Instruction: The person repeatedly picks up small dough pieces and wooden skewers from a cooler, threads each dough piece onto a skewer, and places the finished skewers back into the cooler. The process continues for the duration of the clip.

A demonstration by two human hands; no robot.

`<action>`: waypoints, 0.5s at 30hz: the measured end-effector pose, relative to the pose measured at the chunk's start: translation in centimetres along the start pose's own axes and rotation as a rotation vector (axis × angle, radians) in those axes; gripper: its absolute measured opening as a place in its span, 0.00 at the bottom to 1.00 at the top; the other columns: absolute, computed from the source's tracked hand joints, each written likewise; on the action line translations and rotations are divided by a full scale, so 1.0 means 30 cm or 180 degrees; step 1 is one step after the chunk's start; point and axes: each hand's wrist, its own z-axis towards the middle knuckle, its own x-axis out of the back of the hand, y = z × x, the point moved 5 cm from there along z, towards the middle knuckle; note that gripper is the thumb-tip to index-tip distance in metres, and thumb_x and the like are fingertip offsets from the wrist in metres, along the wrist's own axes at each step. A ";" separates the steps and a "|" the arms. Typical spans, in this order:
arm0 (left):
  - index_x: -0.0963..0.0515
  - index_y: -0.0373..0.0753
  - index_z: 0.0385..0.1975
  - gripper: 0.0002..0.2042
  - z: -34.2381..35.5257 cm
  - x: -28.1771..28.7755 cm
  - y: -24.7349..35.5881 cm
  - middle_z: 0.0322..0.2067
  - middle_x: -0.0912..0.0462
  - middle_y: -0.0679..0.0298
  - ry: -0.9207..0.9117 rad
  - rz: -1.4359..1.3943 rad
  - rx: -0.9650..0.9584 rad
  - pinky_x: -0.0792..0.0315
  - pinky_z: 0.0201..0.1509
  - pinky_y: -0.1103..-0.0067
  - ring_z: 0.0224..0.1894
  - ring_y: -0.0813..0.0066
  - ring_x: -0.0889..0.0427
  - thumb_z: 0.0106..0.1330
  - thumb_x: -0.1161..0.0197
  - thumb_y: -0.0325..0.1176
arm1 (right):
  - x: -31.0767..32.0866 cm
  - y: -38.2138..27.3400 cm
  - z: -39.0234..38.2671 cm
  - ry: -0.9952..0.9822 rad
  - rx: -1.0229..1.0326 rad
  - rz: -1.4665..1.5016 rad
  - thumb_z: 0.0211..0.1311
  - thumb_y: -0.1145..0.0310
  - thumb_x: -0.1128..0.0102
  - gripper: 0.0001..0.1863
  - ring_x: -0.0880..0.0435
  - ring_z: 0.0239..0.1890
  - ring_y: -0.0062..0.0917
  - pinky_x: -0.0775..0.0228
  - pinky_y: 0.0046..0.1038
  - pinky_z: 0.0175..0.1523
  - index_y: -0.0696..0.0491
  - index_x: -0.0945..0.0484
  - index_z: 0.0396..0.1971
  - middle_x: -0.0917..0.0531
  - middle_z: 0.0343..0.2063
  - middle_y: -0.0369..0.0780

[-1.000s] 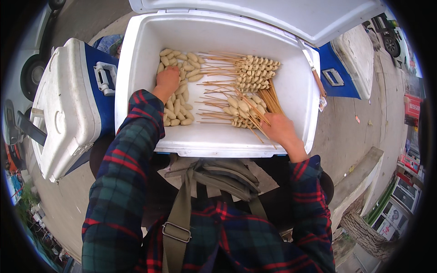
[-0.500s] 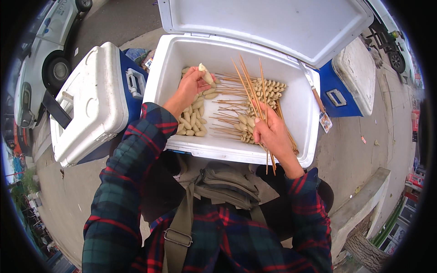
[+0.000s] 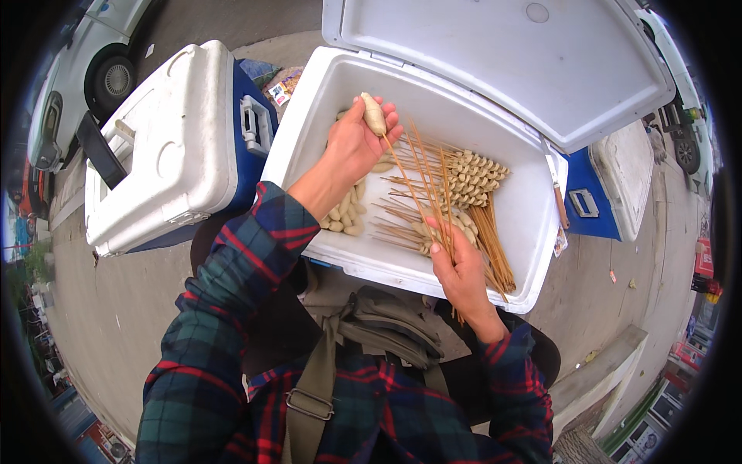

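My left hand [image 3: 349,148] holds a plump, pale food piece [image 3: 373,114] between thumb and fingers, above the left part of an open white cooler box [image 3: 309,100]. One wooden skewer [image 3: 399,166] runs from my right hand [image 3: 464,280] up to the lower end of that piece; how deep it goes in, I cannot tell. Several skewers are bunched in my right hand, fanning out upward. Loose pale pieces [image 3: 346,215] lie at the box's left. On the right are rows of skewered, spiral-cut pieces [image 3: 478,172] and a bundle of bare sticks [image 3: 495,240].
The box's white lid [image 3: 502,69] is raised at the back. A knife [image 3: 558,193] with a wooden handle rests over the right rim. Blue-and-white coolers stand at the left [image 3: 166,147] and right [image 3: 610,185]. My grey-green bag [image 3: 390,325] hangs at my lap.
My left hand has turned palm up and moved right with the pale piece, which now meets a skewer's tip. The view has shifted, so the box appears turned and further right.
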 end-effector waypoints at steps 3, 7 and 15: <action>0.33 0.38 0.48 0.18 0.009 0.004 0.010 0.39 0.25 0.59 -0.0075 -0.0138 -0.0016 0.25 0.48 0.70 0.39 0.70 0.23 0.77 0.64 0.46 | -0.003 0.010 -0.003 -0.0019 -0.0174 0.0045 0.66 0.71 0.48 0.19 0.39 0.20 0.14 0.43 0.20 0.27 0.55 0.27 0.56 0.32 0.18 0.32; 0.33 0.37 0.46 0.18 0.018 0.007 0.006 0.37 0.26 0.58 -0.0119 -0.0341 0.0027 0.25 0.45 0.70 0.37 0.69 0.24 0.77 0.64 0.45 | 0.001 0.018 -0.004 -0.0029 -0.0096 -0.0126 0.67 0.73 0.50 0.19 0.40 0.19 0.10 0.47 0.17 0.25 0.54 0.28 0.57 0.35 0.18 0.27; 0.35 0.37 0.45 0.17 0.016 0.004 0.007 0.37 0.28 0.60 -0.0254 -0.0496 0.0058 0.26 0.44 0.74 0.38 0.71 0.26 0.77 0.64 0.44 | 0.003 0.004 -0.002 0.0029 -0.0075 -0.0242 0.66 0.73 0.49 0.19 0.41 0.18 0.10 0.48 0.18 0.24 0.54 0.28 0.56 0.38 0.15 0.27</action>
